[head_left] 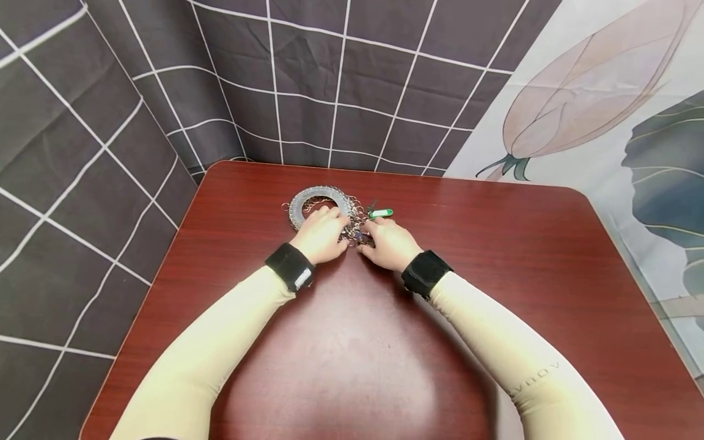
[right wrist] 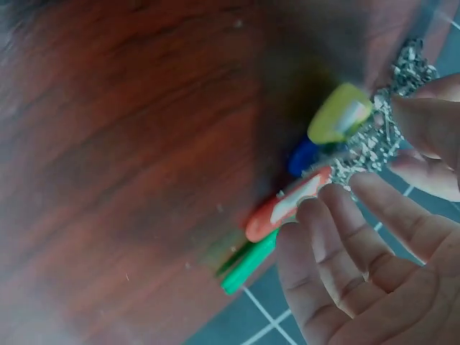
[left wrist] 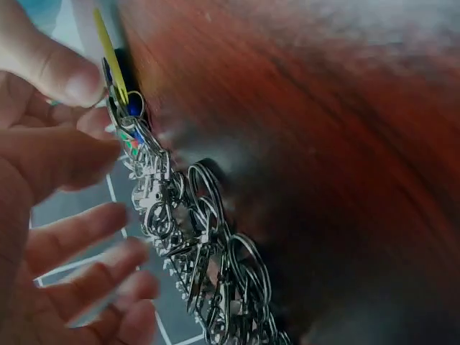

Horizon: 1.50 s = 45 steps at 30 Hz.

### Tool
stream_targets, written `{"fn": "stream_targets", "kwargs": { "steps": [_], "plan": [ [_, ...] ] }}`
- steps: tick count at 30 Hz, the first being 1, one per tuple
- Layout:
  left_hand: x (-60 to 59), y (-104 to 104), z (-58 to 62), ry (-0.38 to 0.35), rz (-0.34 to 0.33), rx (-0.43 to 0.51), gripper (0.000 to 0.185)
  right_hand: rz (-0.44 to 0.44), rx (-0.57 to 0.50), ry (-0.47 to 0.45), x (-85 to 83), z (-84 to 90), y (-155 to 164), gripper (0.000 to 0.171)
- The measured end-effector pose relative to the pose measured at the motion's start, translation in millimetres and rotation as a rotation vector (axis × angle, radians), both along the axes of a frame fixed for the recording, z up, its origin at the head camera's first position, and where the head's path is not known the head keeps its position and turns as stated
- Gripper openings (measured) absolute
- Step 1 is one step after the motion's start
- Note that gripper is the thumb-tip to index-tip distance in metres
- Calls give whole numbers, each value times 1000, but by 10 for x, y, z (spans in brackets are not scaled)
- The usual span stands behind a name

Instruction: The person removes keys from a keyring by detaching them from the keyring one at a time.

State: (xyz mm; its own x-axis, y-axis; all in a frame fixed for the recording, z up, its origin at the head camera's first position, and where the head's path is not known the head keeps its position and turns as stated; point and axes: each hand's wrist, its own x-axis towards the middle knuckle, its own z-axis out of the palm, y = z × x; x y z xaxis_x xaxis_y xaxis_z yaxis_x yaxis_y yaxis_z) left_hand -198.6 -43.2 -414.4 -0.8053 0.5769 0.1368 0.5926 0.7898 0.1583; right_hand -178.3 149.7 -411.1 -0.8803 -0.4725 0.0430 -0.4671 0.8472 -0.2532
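Observation:
A grey ring (head_left: 296, 211) hung with many metal clasps and split rings lies on the table's far side. My left hand (head_left: 321, 235) rests over its near right edge; in the left wrist view the fingers (left wrist: 79, 230) are spread beside the metal clasps (left wrist: 205, 244). On the right, my right hand (head_left: 392, 244) is at the key tags, its fingers (right wrist: 345, 244) fairly straight in the right wrist view. Near them lie a yellow tag (right wrist: 340, 115), a blue tag (right wrist: 302, 157), a red tag (right wrist: 291, 205) and a green tag (right wrist: 249, 266). Fingertip contact is partly hidden.
Underneath is a dark red wooden table (head_left: 341, 342) with rounded far corners. Dark grid-patterned cloth (head_left: 308, 116) hangs behind and to the left; a flower-printed cloth (head_left: 594, 110) hangs on the right. Black bands circle both wrists.

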Motion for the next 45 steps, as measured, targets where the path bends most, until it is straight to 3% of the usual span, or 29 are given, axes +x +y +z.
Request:
{"fn": "stream_targets", "kwargs": {
  "steps": [7, 14, 19, 29, 45],
  "plan": [
    [-28, 12, -22, -62, 15, -1, 30, -25, -5, -53, -39, -73, -53, 25],
    [-94, 29, 7, -113, 18, -27, 21, -5, -22, -30, -92, -74, -17, 16],
    [-71, 31, 15, -128, -6, 1, 14, 35, -53, -12, -118, -60, 25, 11],
    [-1, 80, -37, -158, -83, 13, 15, 45, -102, -58, -157, -76, 253, 11],
    [-3, 161, -95, -135, -83, 3, 5, 89, -158, -69, -87, -31, 239, 22]
  ]
}}
